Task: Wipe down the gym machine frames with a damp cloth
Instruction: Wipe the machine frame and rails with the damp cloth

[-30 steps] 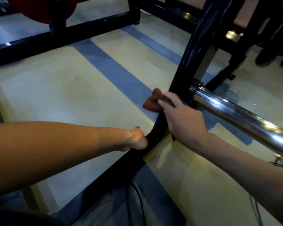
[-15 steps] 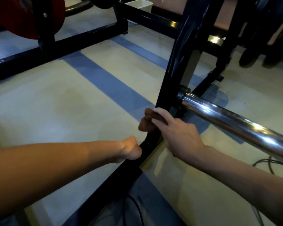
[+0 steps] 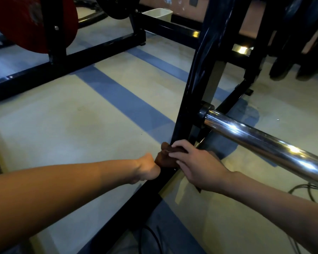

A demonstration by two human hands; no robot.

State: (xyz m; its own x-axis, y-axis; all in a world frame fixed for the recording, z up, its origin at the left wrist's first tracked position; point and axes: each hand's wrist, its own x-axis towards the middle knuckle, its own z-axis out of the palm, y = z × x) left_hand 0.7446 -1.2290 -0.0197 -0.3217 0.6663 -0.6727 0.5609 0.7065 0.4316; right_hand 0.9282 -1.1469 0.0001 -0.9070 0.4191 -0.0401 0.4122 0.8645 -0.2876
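At far left, a red weight plate (image 3: 26,22) hangs on a black rack whose long base rail (image 3: 66,66) runs across the pale floor (image 3: 62,125), crossed by a blue painted stripe (image 3: 128,103). A white bin (image 3: 158,13) sits beyond the rail, near the back wall.

Lower down, the person's bare left forearm reaches in from the left edge; the left hand (image 3: 147,167) rests against the black floor bar (image 3: 136,197) of the machine frame, its fingers tucked out of sight on the far side — it may be gripping the bar, but the view does not settle whether they are curled or straight.

Just right of that hand, touching it, a brown cloth (image 3: 163,158) is bunched at the foot of the black upright post (image 3: 196,85), where post meets floor bar. The right hand (image 3: 196,165) holds the cloth there, its fingers (image 3: 180,145) bent over the top of the wad and pressing it against the frame; the thumb is hidden beneath.

Above and right of those fingers, a chrome bar (image 3: 264,142) juts from a dark collar (image 3: 206,109) on the post and runs off toward the right edge — bright with reflected light. A black cable (image 3: 301,187) loops on the floor below it, right of the right wrist, and another cable (image 3: 154,235) curls near the bottom edge beside the floor bar.
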